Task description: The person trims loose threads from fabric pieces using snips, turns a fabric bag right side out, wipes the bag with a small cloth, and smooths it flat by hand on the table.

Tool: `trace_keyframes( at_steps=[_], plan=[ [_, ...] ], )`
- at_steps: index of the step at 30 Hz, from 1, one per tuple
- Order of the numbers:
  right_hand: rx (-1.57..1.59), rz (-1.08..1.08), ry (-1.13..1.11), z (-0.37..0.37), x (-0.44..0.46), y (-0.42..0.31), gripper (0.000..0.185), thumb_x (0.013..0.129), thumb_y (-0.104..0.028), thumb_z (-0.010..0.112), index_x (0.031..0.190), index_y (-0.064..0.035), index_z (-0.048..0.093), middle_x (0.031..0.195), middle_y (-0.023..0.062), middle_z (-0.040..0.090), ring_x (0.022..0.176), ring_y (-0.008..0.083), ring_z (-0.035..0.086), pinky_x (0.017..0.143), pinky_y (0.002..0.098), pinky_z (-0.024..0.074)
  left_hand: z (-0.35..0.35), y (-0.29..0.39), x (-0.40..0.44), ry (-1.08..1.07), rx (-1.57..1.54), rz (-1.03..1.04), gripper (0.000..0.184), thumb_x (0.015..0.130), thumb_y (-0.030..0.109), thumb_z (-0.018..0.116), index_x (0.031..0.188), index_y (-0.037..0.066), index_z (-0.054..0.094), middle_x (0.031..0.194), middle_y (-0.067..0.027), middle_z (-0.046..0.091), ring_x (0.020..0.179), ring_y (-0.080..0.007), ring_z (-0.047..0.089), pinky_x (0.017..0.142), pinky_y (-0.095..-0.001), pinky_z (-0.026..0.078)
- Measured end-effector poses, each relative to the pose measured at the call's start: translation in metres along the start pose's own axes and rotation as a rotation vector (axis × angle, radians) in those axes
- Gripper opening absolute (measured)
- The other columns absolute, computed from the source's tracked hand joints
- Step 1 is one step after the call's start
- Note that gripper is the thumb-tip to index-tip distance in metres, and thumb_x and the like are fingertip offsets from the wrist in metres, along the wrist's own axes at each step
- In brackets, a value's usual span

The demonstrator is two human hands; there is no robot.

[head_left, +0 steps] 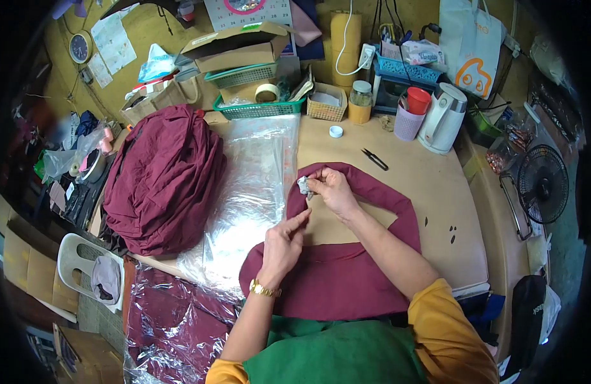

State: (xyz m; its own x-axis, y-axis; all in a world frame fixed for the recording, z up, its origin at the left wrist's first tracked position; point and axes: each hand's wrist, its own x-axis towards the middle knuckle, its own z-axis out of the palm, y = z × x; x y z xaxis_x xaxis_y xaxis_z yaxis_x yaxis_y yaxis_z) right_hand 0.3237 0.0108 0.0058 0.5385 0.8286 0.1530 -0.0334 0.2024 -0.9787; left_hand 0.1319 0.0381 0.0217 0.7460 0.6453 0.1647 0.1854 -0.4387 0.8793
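Note:
A maroon cloth piece lies on the tan tabletop, its band curving round in a loop. My right hand pinches a small crumpled grey-white piece over the loop's upper left part. Below and to the left, my left hand is over the loop's left side, its index finger stretched toward the right hand; its other fingers are curled, and anything in them is hidden. Black thread snips and a white lid rest beyond the loop.
A large maroon fabric pile and clear plastic sheets lie on the left. Behind stand a green basket, a jar, a red cup and a white kettle. Plastic-wrapped maroon fabric is at lower left.

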Motion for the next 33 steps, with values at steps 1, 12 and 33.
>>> trace_keyframes(
  at_steps=[1, 12, 33],
  plan=[
    [0.006, 0.008, 0.002, -0.005, 0.001, -0.001, 0.007, 0.094, -0.005, 0.066, 0.099, 0.0, 0.063, 0.087, 0.0037, 0.068, 0.076, 0.0101, 0.063, 0.072, 0.0258, 0.0521, 0.003, -0.008, -0.008, -0.076, -0.238, -0.01, 0.055, 0.087, -0.01, 0.055, 0.14, 0.004, 0.057, 0.135, -0.0163, 0.062, 0.117, -0.0201, 0.063, 0.102, -0.0292, 0.047],
    [-0.82, -0.561, -0.361, 0.026, -0.076, 0.01, 0.012, 0.083, -0.006, 0.066, 0.089, -0.0016, 0.057, 0.089, 0.017, 0.058, 0.082, 0.0367, 0.06, 0.073, 0.0454, 0.0492, 0.009, -0.061, -0.017, -0.142, -0.947, -0.351, 0.08, 0.076, -0.019, 0.046, 0.154, -0.004, 0.03, 0.16, -0.0127, 0.032, 0.145, -0.019, 0.035, 0.118, -0.0286, 0.029],
    [-0.714, -0.39, -0.245, 0.028, -0.094, 0.012, 0.005, 0.083, 0.005, 0.058, 0.084, 0.0017, 0.054, 0.082, 0.0182, 0.054, 0.076, 0.0405, 0.059, 0.067, 0.0471, 0.0474, 0.007, -0.034, -0.022, -0.037, -1.008, -0.442, 0.088, 0.07, -0.015, 0.041, 0.156, -0.005, 0.023, 0.163, -0.0145, 0.025, 0.148, -0.0209, 0.027, 0.111, -0.0288, 0.037]
  ],
)
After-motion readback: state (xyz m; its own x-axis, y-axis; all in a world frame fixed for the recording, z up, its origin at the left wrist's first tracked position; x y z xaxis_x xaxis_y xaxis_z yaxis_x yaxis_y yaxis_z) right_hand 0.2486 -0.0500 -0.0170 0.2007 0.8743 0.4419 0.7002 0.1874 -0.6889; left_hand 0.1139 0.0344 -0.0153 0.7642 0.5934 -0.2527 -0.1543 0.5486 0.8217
